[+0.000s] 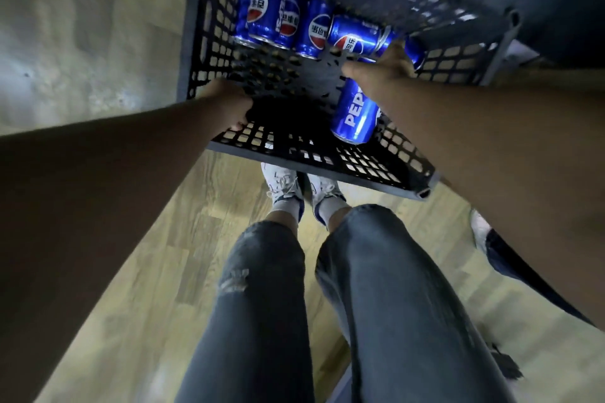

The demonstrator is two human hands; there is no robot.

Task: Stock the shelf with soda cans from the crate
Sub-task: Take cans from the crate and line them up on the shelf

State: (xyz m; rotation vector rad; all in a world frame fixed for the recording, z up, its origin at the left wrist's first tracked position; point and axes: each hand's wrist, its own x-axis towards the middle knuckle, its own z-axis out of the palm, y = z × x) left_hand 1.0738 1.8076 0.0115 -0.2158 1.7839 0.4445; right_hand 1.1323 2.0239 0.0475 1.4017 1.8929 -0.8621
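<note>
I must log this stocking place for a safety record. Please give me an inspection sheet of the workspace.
Surface: wood-pattern floor.
Job's things: black crate holding blue soda cans; no shelf seen.
Clutter: nothing seen.
Grippers: left hand grips the crate's near wall; right hand reaches among the cans, grasp unclear.
Cables: nothing seen.
Surroundings: the person's jeans and white shoes.

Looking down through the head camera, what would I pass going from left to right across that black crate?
In order: left hand gripping the crate → row of blue cans → right hand → the crate's right wall.
</note>
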